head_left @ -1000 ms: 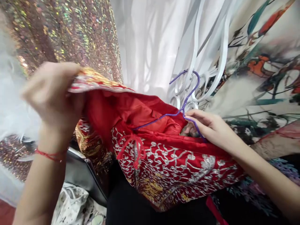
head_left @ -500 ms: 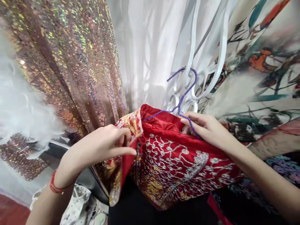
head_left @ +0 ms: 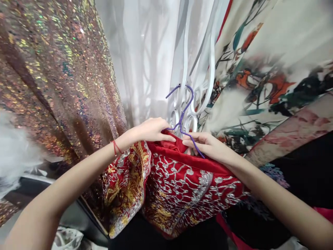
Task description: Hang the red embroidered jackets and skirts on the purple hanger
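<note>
A red garment (head_left: 182, 187) with silver and gold embroidery hangs in front of me, draped over a thin purple hanger (head_left: 183, 113). My left hand (head_left: 149, 130) rests on the garment's top edge by the hanger's neck, fingers curled over the red lining. A red thread bracelet circles that wrist. My right hand (head_left: 208, 147) pinches the hanger's right arm together with the garment's shoulder. The hanger's hook rises in front of a white scrolled metal frame (head_left: 194, 97).
A sequined iridescent fabric (head_left: 52, 80) hangs at the left, with white feathers (head_left: 15, 152) beside it. Sheer white curtain (head_left: 140, 59) is behind. A cream fabric with a painted print (head_left: 265, 69) hangs at the right. Dark fabric lies below.
My left hand dropped the raised gold flap and moved right to the garment's top edge beside the hanger. The garment now covers the hanger's left arm. The view shifted right.
</note>
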A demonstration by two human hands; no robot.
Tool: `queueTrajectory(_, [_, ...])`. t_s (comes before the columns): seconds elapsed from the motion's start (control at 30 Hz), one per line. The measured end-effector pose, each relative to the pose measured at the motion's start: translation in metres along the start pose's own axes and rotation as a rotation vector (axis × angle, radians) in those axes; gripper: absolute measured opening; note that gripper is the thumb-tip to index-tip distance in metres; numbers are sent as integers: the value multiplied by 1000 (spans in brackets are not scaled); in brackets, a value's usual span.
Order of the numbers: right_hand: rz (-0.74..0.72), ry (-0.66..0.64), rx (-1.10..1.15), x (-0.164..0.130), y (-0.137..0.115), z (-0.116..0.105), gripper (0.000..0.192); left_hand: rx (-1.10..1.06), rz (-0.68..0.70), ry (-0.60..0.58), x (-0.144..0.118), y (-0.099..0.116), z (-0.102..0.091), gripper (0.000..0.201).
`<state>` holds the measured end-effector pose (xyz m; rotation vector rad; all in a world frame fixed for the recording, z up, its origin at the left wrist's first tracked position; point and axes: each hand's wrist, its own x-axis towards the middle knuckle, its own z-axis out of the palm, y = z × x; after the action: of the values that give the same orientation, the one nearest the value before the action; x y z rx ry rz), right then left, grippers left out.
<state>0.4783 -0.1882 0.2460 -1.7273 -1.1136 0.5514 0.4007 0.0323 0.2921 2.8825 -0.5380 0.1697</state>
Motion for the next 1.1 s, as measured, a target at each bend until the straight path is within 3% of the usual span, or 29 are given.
queueTrajectory(0.1, [64, -43, 22, 1, -4, -2, 38, -166, 14, 151, -9, -8, 13, 32])
queueTrajectory(0.2, [153, -112, 13, 5, -2, -5, 44, -395, 20, 190, -19, -13, 22, 36])
queueTrajectory(0.33, [171, -247, -41, 6, 6, -6, 49, -668, 32, 138, -24, -15, 26, 36])
queueTrajectory(0.47, [-5, -190, -253, -2, 9, -2, 46, -751, 34, 57, -25, -13, 25, 35])
queueTrajectory(0.6, [-64, -50, -367, -19, 3, 2, 44, -579, 51, 187, -26, -14, 25, 36])
queueTrajectory(0.7, [-140, 182, -395, -34, -5, 3, 39, -342, 41, 328, -28, -15, 27, 36])
queueTrajectory(0.77, [-211, 425, -404, -40, -10, 3, 34, -191, 70, 502, -29, -11, 27, 32])
queueTrajectory(0.83, [-279, 611, -403, -40, -13, 2, 29, -10, 126, 786, -28, 1, 26, 30])
queueTrajectory(0.9, [-331, 668, -412, -37, -16, 3, 26, 195, 187, 995, -23, 19, 23, 26])
queueTrajectory(0.93, [-349, 663, -423, -35, -18, 4, 26, 281, 221, 1013, -19, 28, 20, 24])
queueTrajectory(1.0, [-372, 633, -442, -32, -20, 6, 24, 393, 284, 886, -8, 45, 13, 24])
queueTrajectory(1.1, [-370, 584, -375, -32, -19, 4, 22, 413, 360, 539, 9, 55, 3, 28])
